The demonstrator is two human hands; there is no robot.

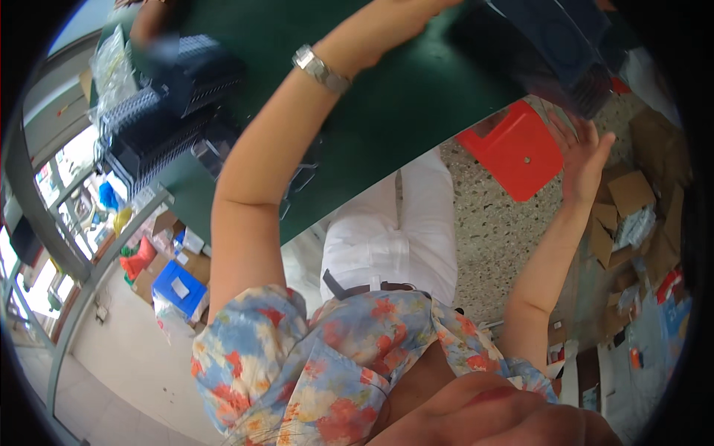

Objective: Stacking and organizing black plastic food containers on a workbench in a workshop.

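Over the green tabletop (387,149), my left arm reaches up and to the right, a silver watch on the wrist. Only the back part of my left hand (401,22) shows at the upper edge; its fingers are cut off or hidden. A dark casing (554,44) with a slotted end sits at the upper right, tilted, reaching past the table's edge. Just below that slotted end is my right hand (584,156), fingers spread and thumb apart. Its fingertips lie close to the casing; whether they touch it I cannot tell.
Dark vented casings (134,141) are stacked at the left, beside clear plastic wrapping (113,74). A red stool (524,160) stands below the table edge. Opened cardboard boxes (632,193) lie at the right. A blue box (178,288) is at the lower left. A blurred hand (149,30) of another person shows at the upper left.
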